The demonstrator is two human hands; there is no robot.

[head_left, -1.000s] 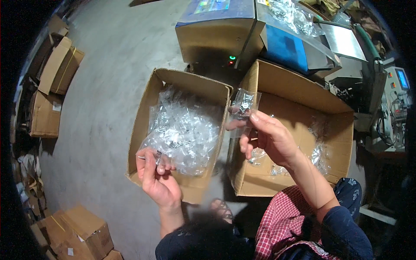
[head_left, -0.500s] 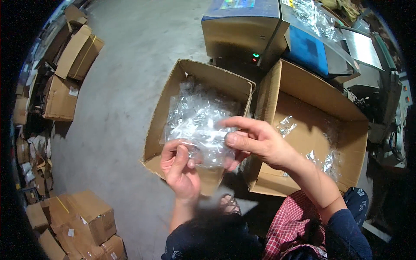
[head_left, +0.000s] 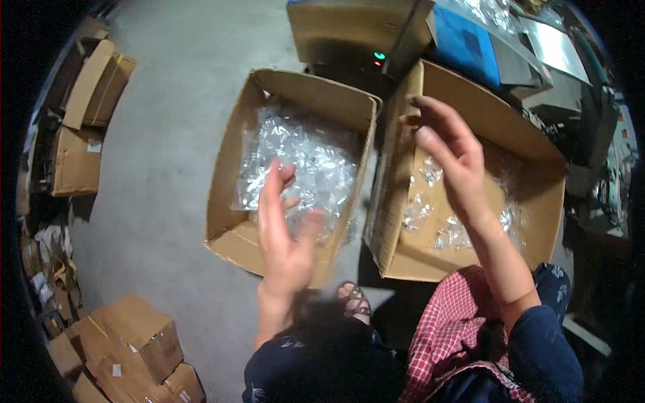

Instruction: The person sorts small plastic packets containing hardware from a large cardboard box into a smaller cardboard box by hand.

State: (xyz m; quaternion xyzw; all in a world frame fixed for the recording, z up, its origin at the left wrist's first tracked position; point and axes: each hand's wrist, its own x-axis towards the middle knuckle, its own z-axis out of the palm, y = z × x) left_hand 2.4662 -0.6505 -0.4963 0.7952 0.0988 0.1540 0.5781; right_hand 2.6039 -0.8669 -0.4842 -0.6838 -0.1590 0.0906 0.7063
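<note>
Clear plastic bags [head_left: 312, 151] lie heaped in the left cardboard box [head_left: 225, 211]. Above that heap is my left hand [head_left: 282, 245], its fingers stretched and its thumb apart, slightly blurred, with nothing visible in it. My right hand [head_left: 457, 158] hangs over the near-left side of the right cardboard box [head_left: 463, 269], fingers curved and thumb standing off from them, also holding nothing that I can see. A few small clear packets with shiny contents [head_left: 430, 171] are scattered over that box's bottom.
A metal machine [head_left: 349, 33] with a small green light stands beyond the boxes, next to a blue panel [head_left: 463, 43]. Cardboard cartons are stacked at the lower left [head_left: 134, 342] and along the left side [head_left: 84, 148]. My sandalled foot [head_left: 354, 299] is below.
The clear plastic bag between my hands has left them. My right hand has moved up and right to the right box; my left stays over the left box. The view has shifted slightly.
</note>
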